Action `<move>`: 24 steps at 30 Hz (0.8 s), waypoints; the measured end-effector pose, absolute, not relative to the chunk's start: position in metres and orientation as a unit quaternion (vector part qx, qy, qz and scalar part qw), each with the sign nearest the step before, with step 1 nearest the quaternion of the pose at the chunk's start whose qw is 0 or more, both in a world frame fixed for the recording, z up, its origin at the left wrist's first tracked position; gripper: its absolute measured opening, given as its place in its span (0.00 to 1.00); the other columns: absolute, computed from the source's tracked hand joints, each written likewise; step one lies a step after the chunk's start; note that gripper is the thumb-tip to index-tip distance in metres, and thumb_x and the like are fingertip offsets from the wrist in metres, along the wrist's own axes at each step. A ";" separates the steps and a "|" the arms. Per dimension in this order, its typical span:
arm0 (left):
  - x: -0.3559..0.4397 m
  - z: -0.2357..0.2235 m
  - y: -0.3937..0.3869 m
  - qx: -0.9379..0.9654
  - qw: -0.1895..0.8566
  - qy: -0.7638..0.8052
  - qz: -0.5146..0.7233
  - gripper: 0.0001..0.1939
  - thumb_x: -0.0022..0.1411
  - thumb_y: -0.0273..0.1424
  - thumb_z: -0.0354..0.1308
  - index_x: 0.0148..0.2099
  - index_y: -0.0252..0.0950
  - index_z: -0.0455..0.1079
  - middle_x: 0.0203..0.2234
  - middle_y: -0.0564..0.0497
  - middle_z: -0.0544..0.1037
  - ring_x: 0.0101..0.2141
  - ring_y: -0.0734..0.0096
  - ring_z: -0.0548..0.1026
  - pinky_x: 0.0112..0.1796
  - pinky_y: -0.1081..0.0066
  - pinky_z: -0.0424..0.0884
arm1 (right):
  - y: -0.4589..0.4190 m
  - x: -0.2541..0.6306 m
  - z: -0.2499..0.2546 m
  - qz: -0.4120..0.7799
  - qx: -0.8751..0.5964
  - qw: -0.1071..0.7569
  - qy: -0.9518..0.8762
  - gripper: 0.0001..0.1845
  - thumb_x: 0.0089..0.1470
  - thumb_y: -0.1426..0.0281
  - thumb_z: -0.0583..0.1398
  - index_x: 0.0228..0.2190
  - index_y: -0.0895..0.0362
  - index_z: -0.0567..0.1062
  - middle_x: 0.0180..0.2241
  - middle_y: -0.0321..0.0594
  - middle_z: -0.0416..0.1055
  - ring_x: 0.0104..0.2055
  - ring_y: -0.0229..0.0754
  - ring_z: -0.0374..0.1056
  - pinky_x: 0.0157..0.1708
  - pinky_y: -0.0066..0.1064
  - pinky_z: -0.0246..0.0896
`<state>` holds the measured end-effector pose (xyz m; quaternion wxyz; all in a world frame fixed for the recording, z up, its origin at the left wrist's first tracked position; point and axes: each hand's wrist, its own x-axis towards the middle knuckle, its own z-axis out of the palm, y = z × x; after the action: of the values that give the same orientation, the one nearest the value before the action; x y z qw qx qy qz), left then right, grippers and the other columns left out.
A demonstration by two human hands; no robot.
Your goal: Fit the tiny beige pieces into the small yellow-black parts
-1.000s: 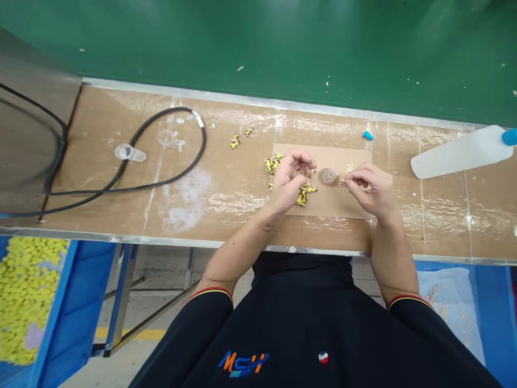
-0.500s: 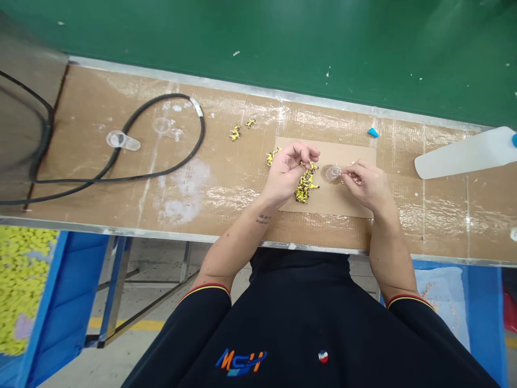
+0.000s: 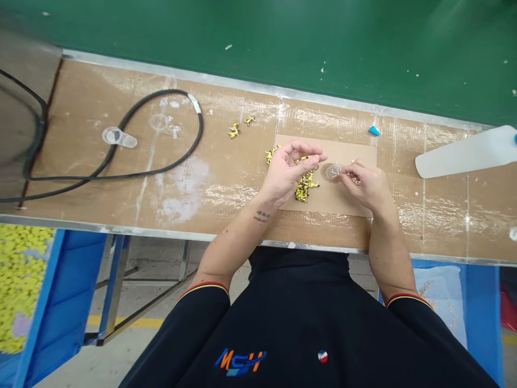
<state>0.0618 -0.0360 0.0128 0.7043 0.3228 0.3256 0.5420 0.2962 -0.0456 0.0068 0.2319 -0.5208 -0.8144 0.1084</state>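
Observation:
My left hand (image 3: 288,172) hovers open over a heap of small yellow-and-black parts (image 3: 306,187) on a cardboard sheet (image 3: 335,200), holding nothing that I can see. A small clear plastic cup (image 3: 333,171) stands on the cardboard between my hands. My right hand (image 3: 365,186) has its fingertips pinched together right beside the cup, above scattered small gold-coloured bits (image 3: 356,181). Whether those fingers grip a tiny piece is too small to tell.
A black cable (image 3: 161,137) and clear plastic scoops (image 3: 119,137) lie on the cardboard-covered bench at left. Further yellow parts (image 3: 239,128), a blue wedge (image 3: 374,130) and a white plastic blade (image 3: 464,153) lie along it. Below left sits a blue bin (image 3: 60,280) of yellow pieces.
My left hand's fingers have spread apart and lifted from a pinch above the heap. My right hand stays beside the cup. The whole view has shifted slightly upward.

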 end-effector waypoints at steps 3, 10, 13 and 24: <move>0.062 0.014 -0.036 0.307 0.717 0.330 0.531 0.26 0.47 0.36 0.80 0.38 0.36 0.67 0.34 0.55 0.82 0.39 0.73 0.85 0.46 0.72 0.81 | -0.045 0.296 0.006 0.105 -0.520 0.232 -0.815 0.09 0.63 0.67 0.60 0.34 0.54 0.80 0.31 0.41 0.77 0.30 0.41 0.69 0.29 0.33 0.57; 0.061 0.013 -0.036 0.280 0.744 0.342 0.501 0.23 0.50 0.35 0.79 0.39 0.37 0.67 0.33 0.56 0.81 0.34 0.76 0.83 0.31 0.79 0.79 | -0.045 0.296 0.005 0.104 -0.515 0.233 -0.818 0.09 0.63 0.67 0.60 0.33 0.54 0.80 0.30 0.40 0.77 0.29 0.40 0.68 0.30 0.33 0.57; 0.061 0.011 -0.034 0.276 0.739 0.353 0.504 0.22 0.51 0.34 0.78 0.39 0.37 0.67 0.34 0.54 0.81 0.32 0.78 0.82 0.24 0.83 0.72 | -0.045 0.296 0.005 0.104 -0.512 0.237 -0.819 0.09 0.63 0.68 0.60 0.33 0.55 0.80 0.30 0.41 0.77 0.29 0.40 0.68 0.30 0.33 0.58; 0.064 0.010 -0.032 0.279 0.707 0.354 0.544 0.08 0.63 0.22 0.65 0.40 0.36 0.69 0.37 0.52 0.84 0.34 0.80 0.81 0.32 0.80 0.75 | -0.045 0.294 0.007 0.102 -0.516 0.231 -0.819 0.09 0.62 0.68 0.60 0.33 0.55 0.80 0.30 0.40 0.77 0.29 0.41 0.68 0.31 0.33 0.59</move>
<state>0.0641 -0.0322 0.0100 0.7073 0.2792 0.3543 0.5442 0.2937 -0.0455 0.0074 0.2309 -0.5160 -0.8185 0.1024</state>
